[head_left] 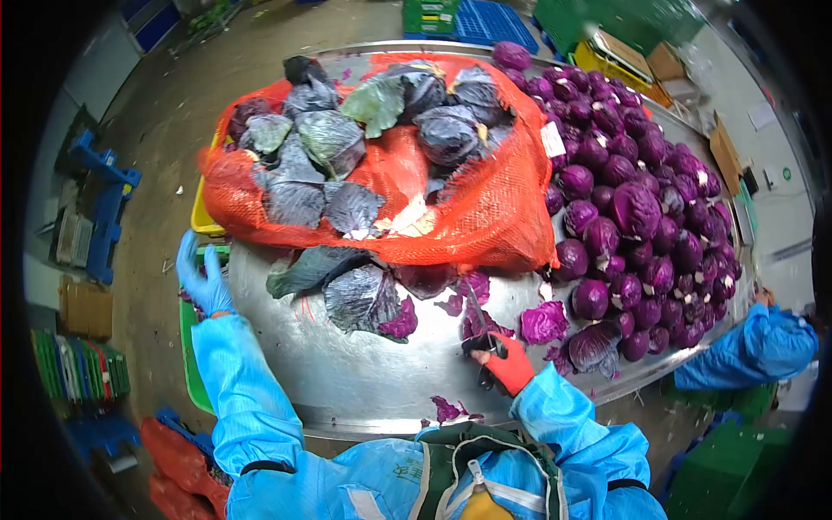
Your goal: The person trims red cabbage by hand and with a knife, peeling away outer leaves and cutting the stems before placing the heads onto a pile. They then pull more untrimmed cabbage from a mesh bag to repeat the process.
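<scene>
My left hand (204, 279), in a blue glove, is open with spread fingers at the table's left edge, above a green crate (196, 364). In a red glove, my right hand (509, 364) is closed around the black handle of a knife (483, 343). The blade points away from me, over loose purple leaves. A red mesh bag (485, 230) lies open on the metal table (381, 381), holding several red cabbages with dark outer leaves (329, 143). Loose dark leaves (360, 299) rest in front of it. Close to my right hand is a torn purple leaf (544, 323).
A large pile of peeled red cabbages (637, 212) covers the table's right side. At the right edge, another person's blue sleeve (737, 351) reaches in. Blue pallets (100, 208) stand left on the floor. Red mesh sacks (178, 459) lie at lower left.
</scene>
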Demonstrator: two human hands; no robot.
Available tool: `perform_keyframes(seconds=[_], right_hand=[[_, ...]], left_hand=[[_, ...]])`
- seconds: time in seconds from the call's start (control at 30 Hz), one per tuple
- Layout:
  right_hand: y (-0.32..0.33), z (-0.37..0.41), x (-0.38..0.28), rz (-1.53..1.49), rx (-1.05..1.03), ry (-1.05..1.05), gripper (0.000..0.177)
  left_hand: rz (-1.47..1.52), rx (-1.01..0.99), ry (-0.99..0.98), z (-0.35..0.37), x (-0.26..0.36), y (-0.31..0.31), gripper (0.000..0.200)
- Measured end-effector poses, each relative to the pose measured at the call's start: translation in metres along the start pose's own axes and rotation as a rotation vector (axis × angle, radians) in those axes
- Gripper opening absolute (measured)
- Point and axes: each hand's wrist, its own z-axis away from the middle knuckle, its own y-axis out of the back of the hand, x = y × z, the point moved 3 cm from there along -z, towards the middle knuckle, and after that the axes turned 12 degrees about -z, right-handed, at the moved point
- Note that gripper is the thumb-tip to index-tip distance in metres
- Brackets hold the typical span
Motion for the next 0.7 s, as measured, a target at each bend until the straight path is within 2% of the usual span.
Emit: perform_keyframes(seconds=[0.03,0.07,0.1,0.13,0.17,0.2,0.23,0.27,0.33,0.37,0.4,0.43,0.47,0.5,0.53,0.57,0.63,0.7], right_hand=[[-0.001,0.004,0.008,-0.030,0.011,0.013,0.026],[0.001,0.003,0.027,-0.048,0.036,0.063,0.026],[0.005,0.000,0.043,-0.066,0.060,0.117,0.026],[0.000,0.008,0.028,-0.063,0.048,0.058,0.025],[0.004,0.012,0.025,-0.075,0.064,0.065,0.025],[0.008,0.015,0.023,-0.114,0.039,0.049,0.024],[0.012,0.017,0.020,-0.155,0.015,0.038,0.023],[0.019,0.020,0.015,-0.188,0.004,0.013,0.022],[0.033,0.023,0.016,-0.244,0.025,0.006,0.023],[0.046,0.032,0.019,-0.283,0.049,-0.005,0.023],[0.055,0.035,0.023,-0.193,0.121,0.014,0.025],[0.064,0.035,0.037,-0.210,0.134,0.037,0.029],[0.072,0.028,0.058,-0.104,0.212,0.084,0.035],[0.076,0.031,0.050,0.055,0.307,0.238,0.037],[0.081,0.032,0.049,0.037,0.283,0.165,0.037],[0.084,0.026,0.056,-0.018,0.229,0.170,0.033],[0.091,0.035,0.033,-0.175,0.104,0.072,0.022],[0.092,0.020,0.048,-0.231,0.053,0.066,0.023]], left_hand=[[0.302,-0.126,0.051,-0.003,0.062,-0.028,0.032],[0.399,-0.266,0.059,0.000,0.101,-0.058,0.030],[0.496,-0.453,-0.002,0.005,0.129,-0.093,0.029],[0.549,-0.702,-0.023,0.011,0.155,-0.130,0.031],[0.659,-0.832,-0.023,0.020,0.175,-0.173,0.031],[0.816,-0.872,-0.001,0.030,0.192,-0.213,0.030],[0.757,-0.906,-0.012,0.033,0.200,-0.257,0.032],[0.654,-0.902,-0.110,0.031,0.210,-0.300,0.034],[0.322,-0.771,-0.464,0.014,0.237,-0.365,0.036],[0.208,-0.857,-0.456,0.010,0.259,-0.383,0.038],[0.189,-1.003,-0.468,0.009,0.278,-0.398,0.037],[0.249,-1.164,-0.470,0.016,0.298,-0.407,0.036],[0.461,-1.292,-0.439,0.025,0.290,-0.442,0.039],[0.303,-1.032,-0.829,0.024,0.284,-0.467,0.039],[0.393,-1.306,-0.168,0.032,0.250,-0.499,0.037],[0.291,-1.299,-0.240,0.020,0.216,-0.529,0.037],[0.406,-1.296,-0.290,0.020,0.215,-0.506,0.043],[0.249,-0.956,-0.540,0.026,0.209,-0.468,0.044]])
